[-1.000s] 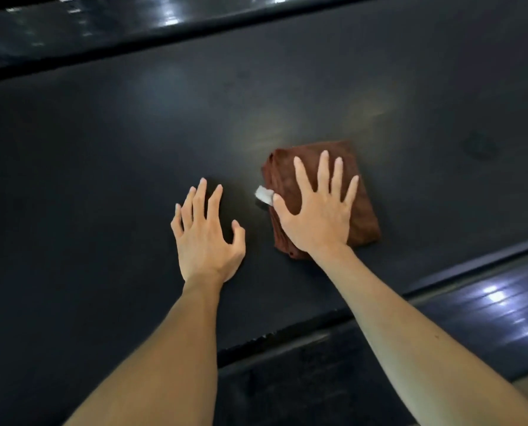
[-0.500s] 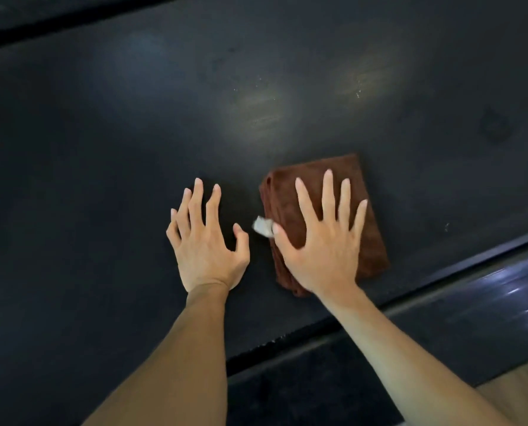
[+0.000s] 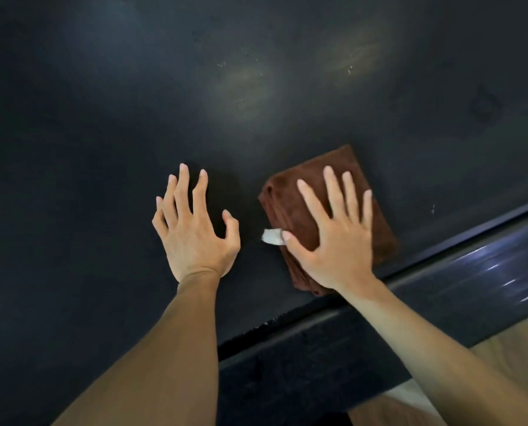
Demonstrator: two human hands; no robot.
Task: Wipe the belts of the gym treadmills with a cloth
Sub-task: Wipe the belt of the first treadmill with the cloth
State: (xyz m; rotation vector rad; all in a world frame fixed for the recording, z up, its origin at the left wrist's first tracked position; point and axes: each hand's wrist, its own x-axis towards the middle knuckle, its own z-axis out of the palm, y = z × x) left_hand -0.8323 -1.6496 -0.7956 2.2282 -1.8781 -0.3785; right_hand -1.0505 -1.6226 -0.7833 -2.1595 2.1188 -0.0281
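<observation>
Since the earlier frame, the folded brown cloth (image 3: pixel 327 216) and both hands have shifted toward the lower right of the frame, nearer the belt edge. The right hand (image 3: pixel 333 238) presses flat on the cloth, fingers straight and spread, grasping nothing. A white tag (image 3: pixel 271 236) protrudes beside its thumb. The left hand (image 3: pixel 192 229) rests released, fingers spread, on the dark belt (image 3: pixel 102 118), just left of the cloth. The side rail (image 3: pixel 471 265) runs lower right.
</observation>
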